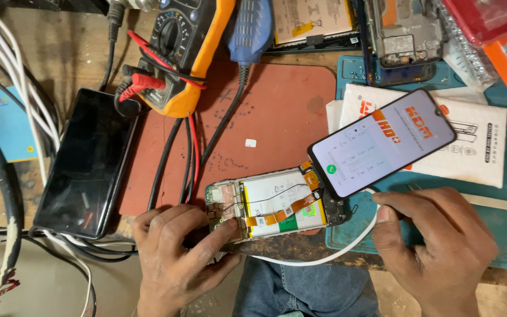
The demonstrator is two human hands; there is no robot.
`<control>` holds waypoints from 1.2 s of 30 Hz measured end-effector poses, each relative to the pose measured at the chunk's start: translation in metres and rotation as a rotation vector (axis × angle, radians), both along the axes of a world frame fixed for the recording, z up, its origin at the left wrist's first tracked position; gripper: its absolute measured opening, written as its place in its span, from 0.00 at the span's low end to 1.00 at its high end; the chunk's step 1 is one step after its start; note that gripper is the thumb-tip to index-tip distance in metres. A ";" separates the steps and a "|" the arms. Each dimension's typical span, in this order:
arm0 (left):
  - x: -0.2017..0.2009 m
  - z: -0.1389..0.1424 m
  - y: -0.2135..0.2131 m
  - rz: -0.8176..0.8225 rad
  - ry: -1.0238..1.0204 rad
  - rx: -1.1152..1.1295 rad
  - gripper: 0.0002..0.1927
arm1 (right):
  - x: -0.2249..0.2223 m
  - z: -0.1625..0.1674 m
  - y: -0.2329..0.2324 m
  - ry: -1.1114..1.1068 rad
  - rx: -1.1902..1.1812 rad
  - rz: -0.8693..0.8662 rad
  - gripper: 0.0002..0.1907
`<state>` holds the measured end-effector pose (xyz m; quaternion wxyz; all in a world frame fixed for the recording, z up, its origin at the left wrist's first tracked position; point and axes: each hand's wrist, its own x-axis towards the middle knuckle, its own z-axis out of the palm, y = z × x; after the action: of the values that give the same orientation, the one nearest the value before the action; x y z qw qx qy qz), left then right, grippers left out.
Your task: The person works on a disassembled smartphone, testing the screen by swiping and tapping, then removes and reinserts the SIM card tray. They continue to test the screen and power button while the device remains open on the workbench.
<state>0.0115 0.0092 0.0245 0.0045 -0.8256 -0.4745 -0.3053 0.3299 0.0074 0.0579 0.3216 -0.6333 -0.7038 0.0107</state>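
An opened phone body (pixel 277 202) lies face down on the bench edge, its white battery, orange flex cables and circuit board exposed. A lit replacement screen (pixel 381 142) is hinged off its right end by a flex cable and rests tilted on a white package. My left hand (pixel 177 258) presses its fingers on the left end of the phone body. At the phone's right end, my right hand (pixel 435 249) pinches the plug of a white cable (pixel 324 257), which loops under the phone along the table edge.
A red-brown mat (pixel 265 111) covers the bench centre, a teal mat (pixel 500 229) the right. A dark phone (pixel 86 164) lies at left. An orange multimeter (pixel 177 53) with red and black leads sits at the back. White cables run down the left. Phone parts clutter the far edge.
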 end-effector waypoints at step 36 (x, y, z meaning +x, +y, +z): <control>0.002 0.015 0.002 0.004 0.004 -0.101 0.27 | -0.001 0.003 -0.001 0.032 -0.081 -0.029 0.07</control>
<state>0.0135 0.0110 0.0392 -0.0358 -0.8245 -0.4908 -0.2795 0.3284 0.0060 0.0610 0.3069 -0.6557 -0.6884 0.0448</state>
